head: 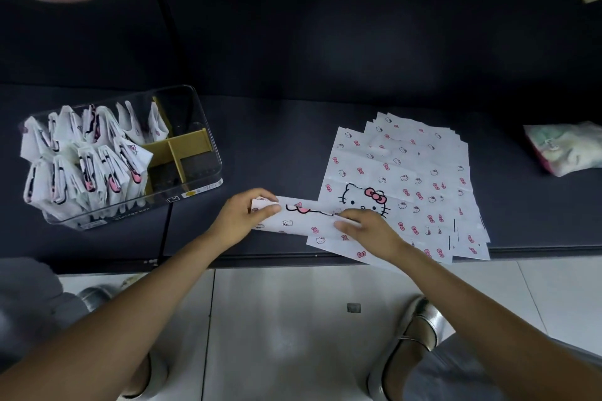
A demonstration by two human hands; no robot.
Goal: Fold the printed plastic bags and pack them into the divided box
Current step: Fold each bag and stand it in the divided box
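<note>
Near the front edge of the dark surface (277, 140), a folded strip of bag (301, 216) lies between both hands. The left hand (242, 216) pinches its left end; the right hand (365, 228) presses fingers curled on its right end, over the stack (413, 172). The box (182, 153), partly filled with folded bags (81, 159), stands toward the left edge.

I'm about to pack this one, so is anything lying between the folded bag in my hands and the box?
Nothing visible: bare dark surface lies between the folded strip and the clear divided box, whose right compartments look open.
</note>
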